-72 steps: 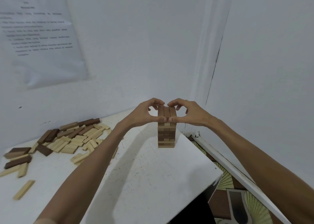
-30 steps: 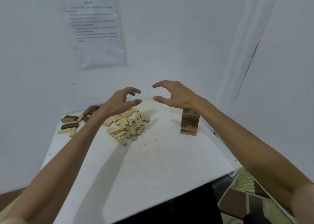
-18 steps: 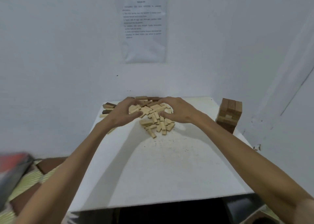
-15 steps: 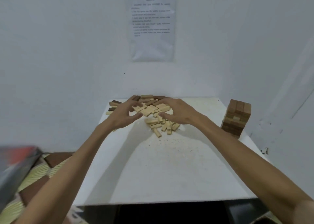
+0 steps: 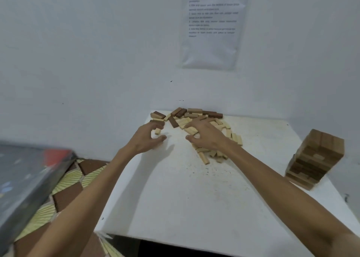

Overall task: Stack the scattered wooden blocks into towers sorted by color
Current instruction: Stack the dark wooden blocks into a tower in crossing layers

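Observation:
Several loose light wooden blocks (image 5: 232,137) lie in a pile at the back of the white table (image 5: 194,198). Mid-brown and dark brown blocks (image 5: 212,114) lie along the wall behind them. A tower of brown blocks (image 5: 315,159) stands at the table's right edge. My right hand (image 5: 204,136) hovers over the pile's left side, fingers curled and apart, with a light block (image 5: 191,131) just under its fingertips. My left hand (image 5: 147,138) is to the left of the pile, low over bare table, fingers curled apart and empty.
A printed paper sheet (image 5: 212,26) hangs on the white wall behind the table. A dark flat box (image 5: 23,174) juts in at the left, above a patterned floor (image 5: 64,180). The table's near edge (image 5: 175,237) lies below my forearms.
Both hands left the brown tower and went left to the loose pile. In the last half second my left hand drew away to the left of the pile; my right stayed over it.

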`<move>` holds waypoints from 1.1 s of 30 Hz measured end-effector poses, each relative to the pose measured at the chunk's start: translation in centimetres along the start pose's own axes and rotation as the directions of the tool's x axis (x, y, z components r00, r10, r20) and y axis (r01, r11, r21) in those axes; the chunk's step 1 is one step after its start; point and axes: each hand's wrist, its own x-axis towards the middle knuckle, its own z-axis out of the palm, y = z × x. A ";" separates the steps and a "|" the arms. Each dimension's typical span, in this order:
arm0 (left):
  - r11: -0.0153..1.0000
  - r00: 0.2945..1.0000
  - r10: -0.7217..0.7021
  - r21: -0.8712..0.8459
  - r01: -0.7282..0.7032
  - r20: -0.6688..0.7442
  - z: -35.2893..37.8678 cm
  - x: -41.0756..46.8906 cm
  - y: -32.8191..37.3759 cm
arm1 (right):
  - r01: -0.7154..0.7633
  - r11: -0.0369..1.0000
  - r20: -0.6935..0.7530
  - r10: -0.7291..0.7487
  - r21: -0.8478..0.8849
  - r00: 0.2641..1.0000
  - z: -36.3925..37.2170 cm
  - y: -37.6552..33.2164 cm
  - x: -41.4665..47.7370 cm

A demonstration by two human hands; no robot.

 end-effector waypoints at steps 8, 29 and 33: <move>0.990 0.985 -0.137 0.029 0.141 -0.103 0.5 4.5 -1.6 | -0.020 1.000 -0.005 0.020 -0.020 1.000 3.1 0.9 5.7; 0.966 0.883 -0.257 -0.140 0.219 -0.394 4.0 9.1 -4.1 | -0.062 0.994 -0.332 0.028 -0.090 0.943 9.3 2.0 13.0; 0.958 0.867 -0.256 -0.235 0.167 -0.427 3.1 10.3 -4.5 | -0.050 0.996 -0.349 0.020 -0.077 0.937 9.5 2.1 13.0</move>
